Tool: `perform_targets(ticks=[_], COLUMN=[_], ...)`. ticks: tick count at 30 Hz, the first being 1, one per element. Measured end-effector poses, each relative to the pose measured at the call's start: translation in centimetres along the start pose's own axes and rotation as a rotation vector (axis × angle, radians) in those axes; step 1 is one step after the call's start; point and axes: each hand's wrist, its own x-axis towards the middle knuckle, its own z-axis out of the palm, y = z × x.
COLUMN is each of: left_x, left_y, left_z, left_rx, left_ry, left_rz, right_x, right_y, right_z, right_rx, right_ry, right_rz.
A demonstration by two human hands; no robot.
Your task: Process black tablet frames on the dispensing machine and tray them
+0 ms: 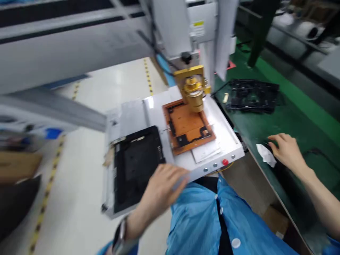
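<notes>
My left hand (164, 186) hovers at the front edge of a white machine table, over the corner of a black tray-like part (138, 163); its fingers are blurred by motion. Over the green bench, my right hand (288, 152) is curled beside a crumpled white paper (266, 155). Whether its fingertips touch the paper, or hold anything, is not clear. An orange fixture plate (186, 124) with black pieces in it lies on the machine table, under a brass-coloured machine head (193, 90).
Black frames (252, 95) are stacked on the green bench (300, 117). A red button (225, 162) and several metal ones line the machine's front edge. A grey beam (55, 109) crosses at the left. A cardboard box (276, 221) stands below the bench.
</notes>
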Motion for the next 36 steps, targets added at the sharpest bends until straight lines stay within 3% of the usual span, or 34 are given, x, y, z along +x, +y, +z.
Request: perform_targets(ticks=[3,5,7,10,12,15,18,21,25,28,31,36], left_x=[-0.8,-0.4,0.3,1.3,1.7,1.1,-1.0,-3.7,-6.5,-7.6,-7.9,-7.6], left_y=[-7.3,-11.0,-13.4,-14.5,-14.4,-14.2,-14.2,-13.7,-12.9,-13.1,-13.7,-14.7], left_z=[-2.8,-2.7,-1.9,-1.6,-3.4,-8.8,-14.8,-18.3,-18.7,-18.3,-18.3,-18.5], left_rx=[0.271,0.322,0.309,0.283,0.222,0.120,-0.022,-0.183,-0.269,-0.277,-0.272,-0.244], left_ry=[-0.056,-0.124,-0.180,-0.217,-0.178,-0.010,0.139,0.303,0.577,0.698,0.704,0.687], left_rz=[-0.111,-0.108,-0.075,0.001,0.034,0.015,-0.094,-0.248,-0.465,-0.386,-0.347,-0.411], right_x=[3.8,5.6,6.5,6.5,6.1,5.6,5.4,5.4,6.4,7.9,9.1,8.5], right_y=[-5.9,-11.7,-17.5,-24.3,-27.6,-32.5,-38.2,-43.2,-45.9,-45.8,-45.1,-43.1], right_z=[-0.5,-1.0,-1.5,-1.8,-1.5,-0.1,2.4,4.8,6.5,6.7,6.1,2.4], right_rx=[0.093,0.173,0.224,0.313,0.375,0.451,0.472,0.343,0.214,0.236,0.322,0.578], right_ry=[0.049,0.048,0.015,-0.047,-0.074,-0.120,-0.224,-0.338,-0.431,-0.470,-0.483,-0.318], right_rz=[-0.148,-0.256,-0.301,-0.353,-0.379,-0.436,-0.577,-0.675,-0.703,-0.711,-0.734,-0.717])
